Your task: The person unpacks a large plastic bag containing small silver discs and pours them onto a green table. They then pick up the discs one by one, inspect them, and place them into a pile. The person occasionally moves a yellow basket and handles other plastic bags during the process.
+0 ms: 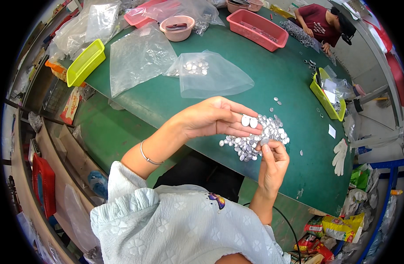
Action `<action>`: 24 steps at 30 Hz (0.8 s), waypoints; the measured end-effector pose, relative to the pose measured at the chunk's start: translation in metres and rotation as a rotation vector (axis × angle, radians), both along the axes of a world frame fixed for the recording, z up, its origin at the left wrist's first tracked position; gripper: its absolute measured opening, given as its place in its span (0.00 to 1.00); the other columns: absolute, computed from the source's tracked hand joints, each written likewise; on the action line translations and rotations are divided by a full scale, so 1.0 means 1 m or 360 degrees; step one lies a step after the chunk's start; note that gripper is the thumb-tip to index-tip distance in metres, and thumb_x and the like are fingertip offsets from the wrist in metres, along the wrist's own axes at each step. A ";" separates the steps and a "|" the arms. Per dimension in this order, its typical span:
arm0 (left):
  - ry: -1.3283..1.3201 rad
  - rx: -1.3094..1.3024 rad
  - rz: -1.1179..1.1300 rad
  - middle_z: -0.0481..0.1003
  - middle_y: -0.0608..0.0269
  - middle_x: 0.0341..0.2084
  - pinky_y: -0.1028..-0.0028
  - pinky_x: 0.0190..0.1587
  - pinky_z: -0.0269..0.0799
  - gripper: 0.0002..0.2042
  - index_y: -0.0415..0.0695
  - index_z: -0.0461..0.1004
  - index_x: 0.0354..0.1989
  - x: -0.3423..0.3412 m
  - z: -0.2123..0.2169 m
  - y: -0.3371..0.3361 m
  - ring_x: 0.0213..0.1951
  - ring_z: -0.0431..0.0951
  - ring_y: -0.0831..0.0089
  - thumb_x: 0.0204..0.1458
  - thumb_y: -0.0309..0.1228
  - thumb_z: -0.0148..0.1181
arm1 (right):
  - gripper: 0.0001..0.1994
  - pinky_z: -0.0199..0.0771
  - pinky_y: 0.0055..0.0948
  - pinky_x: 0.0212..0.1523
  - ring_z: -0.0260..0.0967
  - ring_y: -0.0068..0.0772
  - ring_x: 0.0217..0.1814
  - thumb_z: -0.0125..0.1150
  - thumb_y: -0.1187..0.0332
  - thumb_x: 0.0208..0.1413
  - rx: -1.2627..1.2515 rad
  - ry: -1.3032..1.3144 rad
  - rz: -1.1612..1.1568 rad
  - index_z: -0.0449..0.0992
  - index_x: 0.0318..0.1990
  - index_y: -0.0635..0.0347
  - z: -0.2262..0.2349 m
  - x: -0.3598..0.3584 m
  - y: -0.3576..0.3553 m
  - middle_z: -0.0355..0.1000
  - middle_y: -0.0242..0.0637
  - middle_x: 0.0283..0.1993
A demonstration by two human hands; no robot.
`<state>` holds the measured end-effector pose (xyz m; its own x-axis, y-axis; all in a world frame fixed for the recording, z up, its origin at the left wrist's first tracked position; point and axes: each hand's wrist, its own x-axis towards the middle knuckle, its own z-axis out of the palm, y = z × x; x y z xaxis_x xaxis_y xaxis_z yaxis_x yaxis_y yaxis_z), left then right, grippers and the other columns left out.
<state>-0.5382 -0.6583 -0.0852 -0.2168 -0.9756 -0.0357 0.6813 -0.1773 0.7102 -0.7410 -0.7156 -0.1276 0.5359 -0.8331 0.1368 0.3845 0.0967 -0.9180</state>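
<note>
My left hand [215, 118] is held palm up over the table with its fingers stretched out. Two small white oval discs [249, 121] rest on those fingers. Between thumb and fingertips, my right hand [273, 165] pinches a silvery oval disc [264, 141]. Beneath and beyond both hands spreads a loose heap of silver and white oval discs [272, 127], partly hidden by the fingers. Farther back, a clear plastic bag [215, 83] lies with more white discs [195, 67] in or under its left part.
The green table [153, 105] carries an empty clear bag [140, 57], a pink bowl [177, 31] and a red tray [257, 30]. Yellow-green baskets stand left [85, 61] and right [327, 99]. A white glove [340, 157] lies rightward. Another person [320, 22] works at the far right.
</note>
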 end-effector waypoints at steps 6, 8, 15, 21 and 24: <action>0.0073 0.0002 0.0059 0.61 0.34 0.51 0.65 0.56 0.61 0.21 0.25 0.56 0.53 0.012 -0.017 -0.002 0.55 0.62 0.51 0.50 0.22 0.45 | 0.02 0.63 0.17 0.33 0.66 0.18 0.30 0.57 0.77 0.49 -0.0046 0.0409 0.0012 0.72 0.29 0.65 -0.018 -0.012 -0.032 0.69 0.30 0.26; 0.0057 0.0004 0.0111 0.61 0.38 0.51 0.66 0.57 0.60 0.21 0.28 0.57 0.53 0.015 -0.029 -0.001 0.55 0.62 0.53 0.50 0.22 0.47 | 0.02 0.63 0.16 0.31 0.65 0.16 0.29 0.57 0.76 0.48 -0.0046 0.0714 0.0166 0.72 0.28 0.65 -0.031 -0.023 -0.051 0.70 0.29 0.25; 0.0142 0.0179 0.0177 0.61 0.38 0.51 0.66 0.56 0.61 0.21 0.27 0.58 0.53 0.023 -0.053 0.002 0.56 0.62 0.54 0.51 0.22 0.49 | 0.04 0.66 0.18 0.32 0.67 0.19 0.28 0.57 0.73 0.49 0.0004 0.0989 0.0308 0.73 0.28 0.64 -0.042 -0.006 -0.097 0.72 0.33 0.26; 0.0138 0.0183 0.0237 0.59 0.35 0.52 0.68 0.56 0.61 0.22 0.26 0.56 0.53 0.031 -0.053 0.006 0.56 0.61 0.53 0.51 0.22 0.49 | 0.05 0.65 0.18 0.33 0.66 0.19 0.27 0.56 0.72 0.50 0.0034 0.0585 0.0202 0.72 0.28 0.65 -0.002 0.037 -0.097 0.71 0.33 0.24; 0.0149 0.0203 0.0231 0.59 0.37 0.52 0.68 0.57 0.60 0.21 0.27 0.56 0.53 0.036 -0.055 0.006 0.56 0.60 0.53 0.51 0.23 0.49 | 0.05 0.66 0.19 0.32 0.66 0.20 0.27 0.56 0.73 0.51 0.0019 0.0572 0.0241 0.72 0.28 0.65 -0.001 0.043 -0.096 0.71 0.33 0.24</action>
